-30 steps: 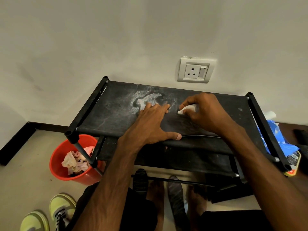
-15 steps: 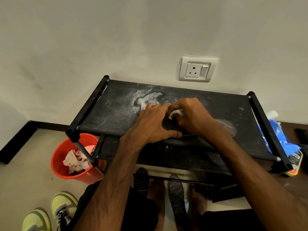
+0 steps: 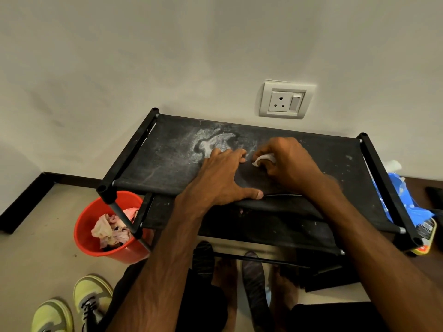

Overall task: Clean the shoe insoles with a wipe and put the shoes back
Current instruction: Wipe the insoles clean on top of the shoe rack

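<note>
The left hand lay flat, fingers spread, pinning the dark insole to the rack's top shelf. Just to its right, the right hand pinched a crumpled wipe against the insole, whose long axis ran sideways along the shelf.

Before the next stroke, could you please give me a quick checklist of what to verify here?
1. Wipe pinched in right hand: ok.
2. Left hand flat on insole, pinning it to the rack: ok.
3. Insole surface clean: cannot tell, too dark and mostly covered.
4. Bucket for used wipes beside the rack: ok.
5. Shoes waiting on the floor: ok.
</note>
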The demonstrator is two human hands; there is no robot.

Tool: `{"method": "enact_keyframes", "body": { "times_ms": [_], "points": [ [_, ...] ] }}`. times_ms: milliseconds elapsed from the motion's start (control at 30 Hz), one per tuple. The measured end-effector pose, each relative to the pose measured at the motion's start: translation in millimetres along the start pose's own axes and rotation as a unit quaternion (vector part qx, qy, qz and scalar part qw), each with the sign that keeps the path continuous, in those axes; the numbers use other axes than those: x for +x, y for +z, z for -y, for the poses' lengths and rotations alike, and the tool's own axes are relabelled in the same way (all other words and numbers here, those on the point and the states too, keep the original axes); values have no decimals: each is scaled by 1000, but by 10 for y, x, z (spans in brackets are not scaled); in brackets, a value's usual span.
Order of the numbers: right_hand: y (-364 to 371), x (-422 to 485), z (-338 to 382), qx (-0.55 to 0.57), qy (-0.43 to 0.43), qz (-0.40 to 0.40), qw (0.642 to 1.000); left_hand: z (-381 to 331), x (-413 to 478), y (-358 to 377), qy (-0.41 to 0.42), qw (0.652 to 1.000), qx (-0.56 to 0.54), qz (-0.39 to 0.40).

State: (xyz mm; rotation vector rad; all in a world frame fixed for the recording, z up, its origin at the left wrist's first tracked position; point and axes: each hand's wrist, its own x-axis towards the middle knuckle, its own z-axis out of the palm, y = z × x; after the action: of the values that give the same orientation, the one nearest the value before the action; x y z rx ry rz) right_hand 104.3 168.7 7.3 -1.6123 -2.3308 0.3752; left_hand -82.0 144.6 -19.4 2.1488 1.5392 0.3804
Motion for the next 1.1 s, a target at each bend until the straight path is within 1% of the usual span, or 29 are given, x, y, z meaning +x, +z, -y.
{"method": "enact_keyframes", "body": {
  "times_ms": [100, 200, 267, 400, 467, 567, 667, 733, 800, 900, 967, 1100],
  "points": [
    [92, -11, 163, -11, -44, 2, 999, 1, 1, 2, 2, 1000, -8, -1],
    [176, -15, 254, -20, -66, 3, 998, 7, -2, 5, -2, 1000, -17, -2],
    [137, -5, 190, -13, -50, 3, 999, 4, 0, 5, 0, 1000, -11, 0],
    [-3, 9, -30, -18, 26, -1, 1000, -8, -10, -3, -6, 1000, -1, 11],
    [-14, 3, -44, -27, 32, 3, 999, -5, -23, -10, -5, 1000, -3, 9],
    [27, -5, 61, -33, -15, 7, 999, -14, -26, -26, -10, 1000, -4, 14],
    [110, -9, 214, -13, -63, 15, 998, -26, -19, -24, -5, 1000, -14, 10],
    [154, -8, 267, -7, -79, 14, 997, -21, -16, -22, -6, 1000, -19, 7],
    [143, -2, 231, -10, -68, 9, 998, -23, -25, -24, -11, 1000, -22, 9],
    [64, 15, 83, -22, -15, -6, 1000, -37, -38, -22, -16, 1000, -14, 16],
    [42, 26, 26, -32, 6, -12, 999, -42, -42, -24, -18, 999, -17, 22],
    [69, 43, 73, -54, -24, -3, 998, -34, -47, -43, -25, 999, -20, 29]
  ]
}}
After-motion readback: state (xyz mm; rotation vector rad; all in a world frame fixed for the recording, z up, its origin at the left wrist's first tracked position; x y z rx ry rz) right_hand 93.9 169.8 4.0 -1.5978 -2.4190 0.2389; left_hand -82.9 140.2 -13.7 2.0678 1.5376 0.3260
